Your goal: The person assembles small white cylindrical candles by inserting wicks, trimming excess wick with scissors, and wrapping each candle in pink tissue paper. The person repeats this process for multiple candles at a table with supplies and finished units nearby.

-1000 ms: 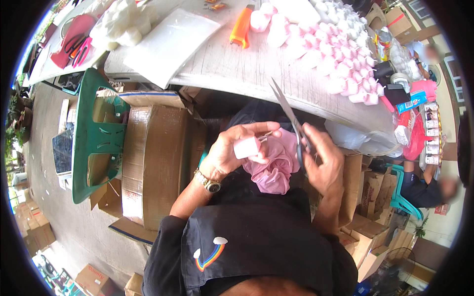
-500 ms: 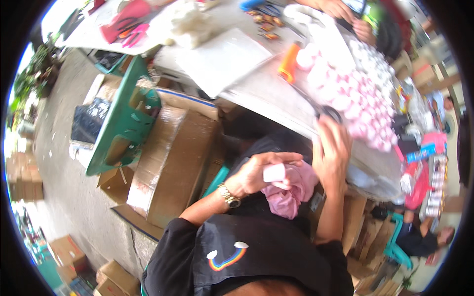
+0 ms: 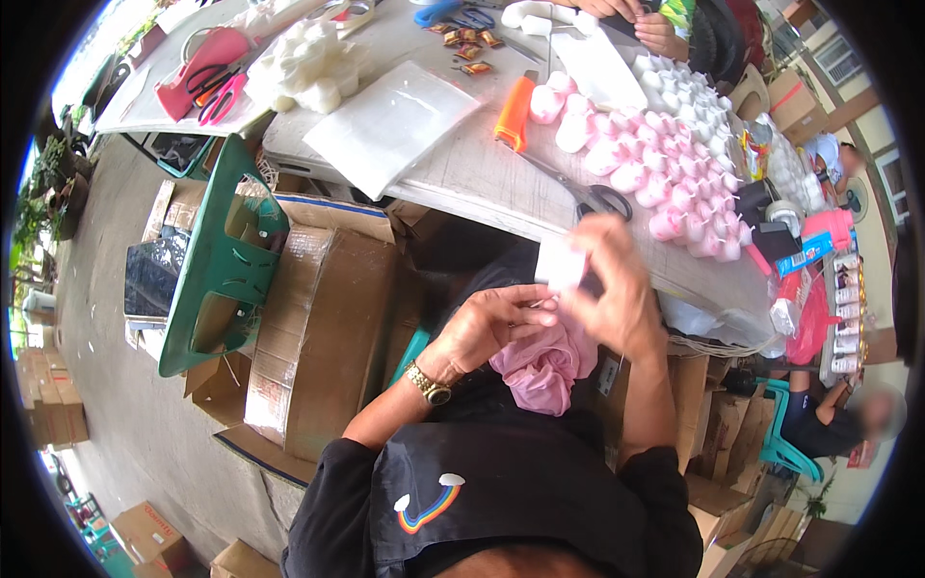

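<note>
A small pale pink candle (image 3: 560, 265) is held up over my lap, between the thumb and fingers of my right hand (image 3: 617, 294), which is smeared by motion. Just below and beside it, my left hand (image 3: 493, 328) has its fingers drawn together, the tips close to the candle's lower edge. What they pinch, if anything, is too small to see. Under both hands a bunched pink cloth (image 3: 544, 374) lies on my dark apron. Dark-handled scissors (image 3: 605, 200) rest near the table edge, beside an orange-handled tool (image 3: 515, 114).
Many pink candles (image 3: 665, 183) and white candles (image 3: 679, 91) stand in rows on the table (image 3: 462, 188). Clear plastic sheets (image 3: 390, 125) lie farther left. A green chair (image 3: 226, 270) and a cardboard box (image 3: 318, 328) stand at my left. Another person's hands (image 3: 655, 29) are across the table.
The candle has gone from my left hand's fingers up to my right hand's. My right hand has come down and left from beside the scissors to meet it.
</note>
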Tool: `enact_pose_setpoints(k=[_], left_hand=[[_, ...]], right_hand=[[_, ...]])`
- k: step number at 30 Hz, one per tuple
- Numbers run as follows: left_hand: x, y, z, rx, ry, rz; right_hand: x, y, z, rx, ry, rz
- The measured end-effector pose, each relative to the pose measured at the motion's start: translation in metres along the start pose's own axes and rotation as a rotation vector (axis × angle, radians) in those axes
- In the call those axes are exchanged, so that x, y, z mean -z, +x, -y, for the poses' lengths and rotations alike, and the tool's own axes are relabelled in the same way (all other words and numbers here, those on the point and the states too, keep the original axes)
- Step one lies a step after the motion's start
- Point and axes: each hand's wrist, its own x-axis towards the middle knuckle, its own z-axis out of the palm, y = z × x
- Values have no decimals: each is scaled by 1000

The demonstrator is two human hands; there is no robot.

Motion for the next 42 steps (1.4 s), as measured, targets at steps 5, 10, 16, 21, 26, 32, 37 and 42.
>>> enact_pose_setpoints(k=[5, 10, 16, 21, 26, 32, 37, 42], left_hand=[[-21, -8, 7, -131, 817, -172], [-17, -11, 13, -355, 1107, -253], [-17, -9, 6, -463, 887, -278], [-23, -1, 17, -360, 777, -177], [-32, 6, 23, -244, 693, -73], [-47, -5, 8, -157, 800, -70], [-51, -9, -12, -35, 1144, -76], [-95, -12, -23, -109, 1268, 181]], right_hand=[[5, 69, -39, 88, -704, -57], [-10, 65, -47, 121, -772, -160], [-22, -27, 2, 59, -211, -86], [-38, -83, 16, -223, 13, -178], [-45, -111, 5, -353, 425, -126], [-33, -97, 10, -207, 94, 12], [6, -75, 17, -79, -100, -322], [28, -54, 31, -63, -38, -523]])
